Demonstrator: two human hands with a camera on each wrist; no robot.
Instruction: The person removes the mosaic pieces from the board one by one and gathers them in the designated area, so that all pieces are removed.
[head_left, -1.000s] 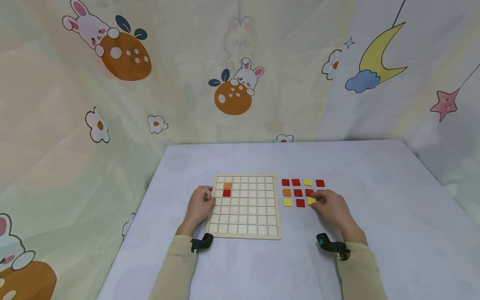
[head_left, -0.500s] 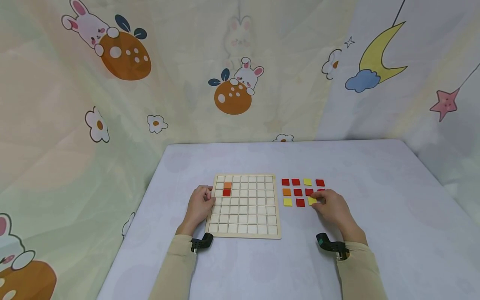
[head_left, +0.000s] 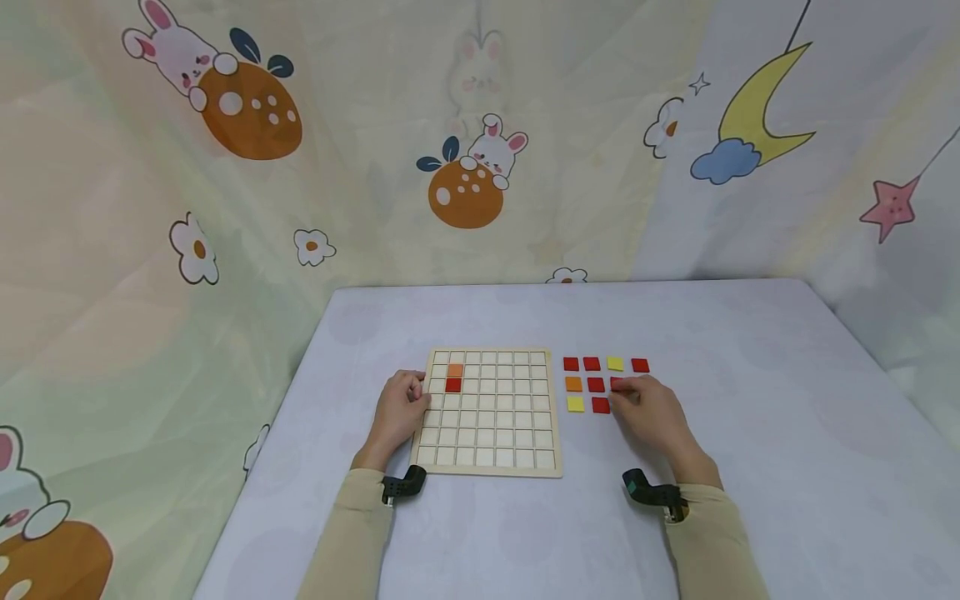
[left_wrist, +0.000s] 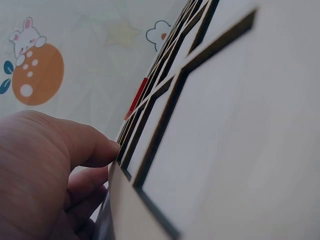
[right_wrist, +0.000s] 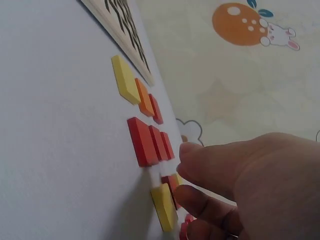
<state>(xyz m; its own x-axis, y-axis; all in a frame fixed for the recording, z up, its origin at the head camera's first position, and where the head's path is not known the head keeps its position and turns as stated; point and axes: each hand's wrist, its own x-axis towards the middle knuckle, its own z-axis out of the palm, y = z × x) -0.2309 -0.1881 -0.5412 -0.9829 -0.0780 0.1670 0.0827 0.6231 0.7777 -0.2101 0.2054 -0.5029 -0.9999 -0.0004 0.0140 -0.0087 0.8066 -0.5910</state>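
Note:
My left hand (head_left: pixel 397 412) holds the left edge of a square wooden grid board (head_left: pixel 555 433). In the left wrist view, the thumb (left_wrist: pixel 107 151) lies at the frame's rim and the other fingers curl beside it. An orange tile (head_left: pixel 455 370) and a red tile (head_left: pixel 453 385) sit in neighbouring cells. My right hand (head_left: pixel 656 417) hovers at the right side of the loose tiles, covering some in the head view. Its thumb and index finger are apart in the right wrist view, with a yellow tile (right_wrist: pixel 164 207) on the table near the fingertips.
Loose red, orange and yellow tiles stand in rows right of the board, including a red tile (head_left: pixel 601 405), an orange tile (head_left: pixel 573 384) and a yellow tile (head_left: pixel 575 404). A pale cloth covers the table (head_left: pixel 495 542). A printed curtain (head_left: pixel 360 167) hangs behind it.
My right hand has shifted slightly left, and it now hides the front-row yellow tile in the head view. The left hand and the board have stayed in place.

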